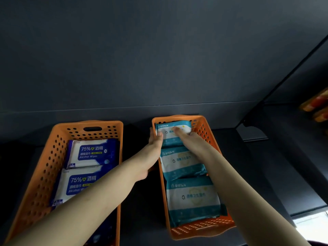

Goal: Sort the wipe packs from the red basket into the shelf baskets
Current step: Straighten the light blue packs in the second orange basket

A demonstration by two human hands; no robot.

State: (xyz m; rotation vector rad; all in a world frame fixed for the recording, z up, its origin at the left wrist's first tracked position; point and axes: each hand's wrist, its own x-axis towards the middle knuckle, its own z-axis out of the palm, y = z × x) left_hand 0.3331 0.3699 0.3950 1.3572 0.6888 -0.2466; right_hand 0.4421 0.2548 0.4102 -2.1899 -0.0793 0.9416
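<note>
Fingers (178,132) of the right hand (193,142) lie straight and flat on the teal-and-white soft plastic wipe pack (177,125) at the far end of the right-hand orange perforated plastic basket (200,228). They press on it without curling round it. The left hand (152,148) grips that basket's left wall, with the thumb over the rim and its tip on the same pack. Nearer than the fingers, two more teal-and-white packs (181,162) lie in a row in this basket, making three in all. Left of the fingers, a second orange perforated basket (58,139) holds dark-blue-and-white alcohol wipe packs (88,153). Two are plainly visible, the nearer partly under the left forearm. Both baskets stand on a dark shelf (248,157).
</note>
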